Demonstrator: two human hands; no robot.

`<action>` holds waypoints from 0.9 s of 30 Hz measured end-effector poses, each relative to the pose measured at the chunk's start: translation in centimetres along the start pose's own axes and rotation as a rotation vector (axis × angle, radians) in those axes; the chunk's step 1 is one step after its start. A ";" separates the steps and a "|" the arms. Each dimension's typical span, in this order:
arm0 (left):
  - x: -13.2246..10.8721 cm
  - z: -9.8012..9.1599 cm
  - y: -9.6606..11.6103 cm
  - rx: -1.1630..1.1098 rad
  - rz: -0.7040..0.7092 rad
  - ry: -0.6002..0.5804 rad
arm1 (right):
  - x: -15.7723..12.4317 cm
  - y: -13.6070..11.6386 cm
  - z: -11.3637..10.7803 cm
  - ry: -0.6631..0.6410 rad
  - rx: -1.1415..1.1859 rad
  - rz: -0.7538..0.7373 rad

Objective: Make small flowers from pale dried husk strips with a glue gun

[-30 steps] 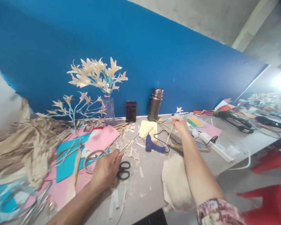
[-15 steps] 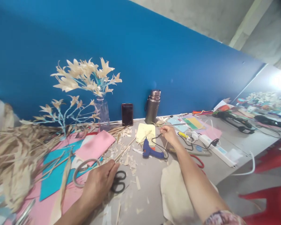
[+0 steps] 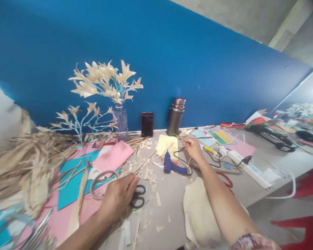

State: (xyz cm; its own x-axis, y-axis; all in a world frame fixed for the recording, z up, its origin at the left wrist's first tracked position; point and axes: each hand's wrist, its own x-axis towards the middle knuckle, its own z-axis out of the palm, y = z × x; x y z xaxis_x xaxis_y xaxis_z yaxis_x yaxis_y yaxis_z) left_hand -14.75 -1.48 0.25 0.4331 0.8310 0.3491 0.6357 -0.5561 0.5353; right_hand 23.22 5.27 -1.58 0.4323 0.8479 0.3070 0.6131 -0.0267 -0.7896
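Note:
My left hand [image 3: 120, 194] is closed, fingers curled together, low over the table. Black scissors handles [image 3: 138, 196] stick out beside its fingers; the blades are hidden, and I cannot tell whether the hand grips them. A roll of tape [image 3: 94, 187] stands just behind that hand. Farther out, my right hand [image 3: 194, 150] pinches with thumb and forefinger beside a thin dark stick [image 3: 206, 138] and pale petal-like pieces [image 3: 184, 133]; what is between the fingertips is too small to make out. A blue glue gun [image 3: 173, 166] lies to its left, near a yellow pad [image 3: 163, 143].
Cream artificial flowers [image 3: 104, 81] stand in a clear bottle [image 3: 120, 121] by the blue wall. A phone [image 3: 147, 125] and a flask [image 3: 176, 117] are beside it. Dried husks [image 3: 21, 166] pile up at left. A power strip [image 3: 250, 170] and beige cloth [image 3: 199, 215] are at right.
The view has swung slightly left, so everything appears shifted right. Both hands keep nearly the same places over the table and the same closed poses.

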 end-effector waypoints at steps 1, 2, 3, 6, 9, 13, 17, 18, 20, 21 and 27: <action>0.0 0.0 0.0 -0.006 0.001 0.001 | 0.0 0.1 0.1 0.000 0.006 -0.001; 0.0 0.0 0.1 -0.012 0.002 -0.001 | 0.0 0.1 0.1 0.000 0.013 -0.001; 0.0 0.0 0.1 -0.017 0.003 -0.003 | 0.0 0.2 0.1 0.000 0.021 -0.001; 0.0 0.1 0.1 -0.024 0.007 -0.011 | -0.1 -0.1 0.1 0.004 0.055 -0.008; 0.0 0.1 0.1 -0.016 0.006 -0.014 | -0.4 -0.9 0.0 0.004 0.087 -0.024; -0.1 0.0 0.3 -0.003 0.000 -0.038 | -0.3 -2.7 0.1 -0.024 0.094 -0.015; -0.2 -0.2 0.7 0.013 -0.009 -0.059 | 1.0 -5.5 1.9 -0.141 0.080 0.012; -0.2 -0.2 0.7 0.012 -0.005 -0.065 | 1.5 -6.3 2.7 -0.185 0.071 0.014; -0.3 -0.3 0.8 0.013 0.004 -0.075 | 2.4 -7.9 4.6 -0.262 0.043 0.014; -0.2 -0.3 0.8 0.017 0.004 -0.079 | 2.9 -8.7 5.5 -0.288 0.026 0.010; 0.0 -0.6 0.4 0.049 -0.012 -0.076 | 5.9 -10.3 9.5 -0.275 -0.146 -0.004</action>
State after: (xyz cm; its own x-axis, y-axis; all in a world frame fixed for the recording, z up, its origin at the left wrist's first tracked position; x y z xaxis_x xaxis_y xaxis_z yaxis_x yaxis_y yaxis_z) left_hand -14.88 -1.72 0.94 0.4716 0.8354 0.2823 0.6708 -0.5476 0.5001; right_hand 13.17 15.60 3.33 0.2472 0.9590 0.1389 0.7116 -0.0824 -0.6977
